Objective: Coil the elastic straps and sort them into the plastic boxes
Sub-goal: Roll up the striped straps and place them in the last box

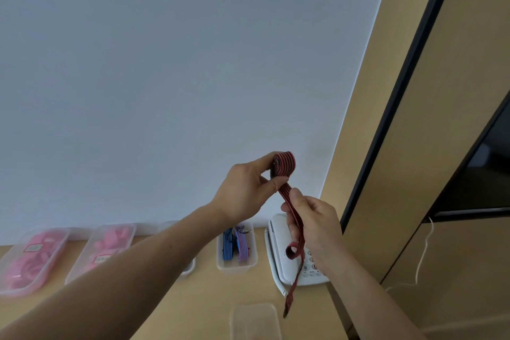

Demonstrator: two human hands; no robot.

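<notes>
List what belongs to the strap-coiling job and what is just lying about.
Job: red-and-black striped elastic strap, gripped by left hand and right hand; clear plastic box holding blue striped coil and purple striped coil.
Lying about: white desk telephone; thin white cord; black wall screen.

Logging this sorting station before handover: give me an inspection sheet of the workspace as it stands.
Surface: light wooden desk, partly bare.
Job's things: red-and-black striped elastic strap, part coiled; clear plastic box holding blue and purple striped straps; clear plastic tray in front.
Clutter: white desk telephone; two clear boxes of pink items.
Grips: left hand pinches the coil; right hand holds the tail.
Cables: thin white cord hanging at right.
Surroundings: white wall; dark screen.
</notes>
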